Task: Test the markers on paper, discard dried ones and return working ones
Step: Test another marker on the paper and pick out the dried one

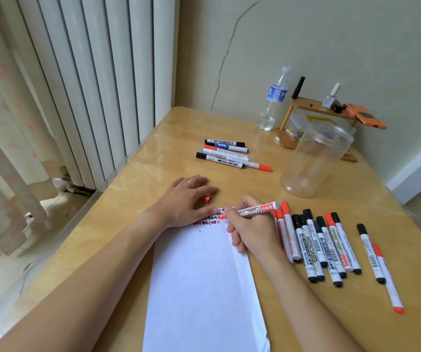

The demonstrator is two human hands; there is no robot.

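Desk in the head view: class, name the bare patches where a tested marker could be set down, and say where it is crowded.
Bare wood lies between the far marker group and the left hand, and between the clear jar and the near marker row. Crowded: right of the paper, beside the right hand.

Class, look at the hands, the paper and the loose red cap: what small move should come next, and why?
Probably draw a short stroke with the marker that the right hand grips, its tip at the top edge of the paper beside the row of red and black test marks. The left hand already presses the sheet flat, and the red cap lies off beside it, so the marker looks ready to test.
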